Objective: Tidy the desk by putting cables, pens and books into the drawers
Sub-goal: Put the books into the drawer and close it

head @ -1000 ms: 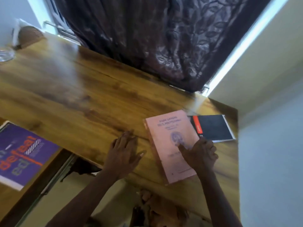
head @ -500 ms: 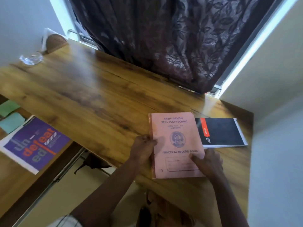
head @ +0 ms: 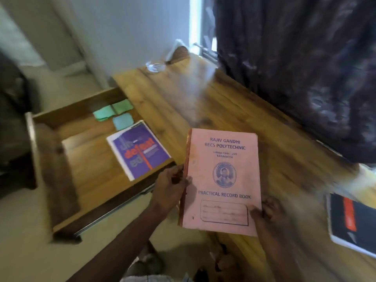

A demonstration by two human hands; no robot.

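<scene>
Pink book, cover printed "PRACTICAL RECORD BOOK", held face up over the desk's near edge, between both hands. Left hand clamped on the spine edge, thumb on the cover, fingers curled beneath. Right hand closed on the lower right corner, thumb on top. Black notebook with a red stripe, flat on the desk to the right, well apart from the pink book; blurred. Drawer, wooden, pulled open left of the desk. Purple book lying flat inside it, near the desk-side edge. Three green pads beyond the purple book, at the drawer's back, close together. Glass dish at the desk's far left corner, a brown woven item just behind it. Dark patterned curtain along the far side.
</scene>
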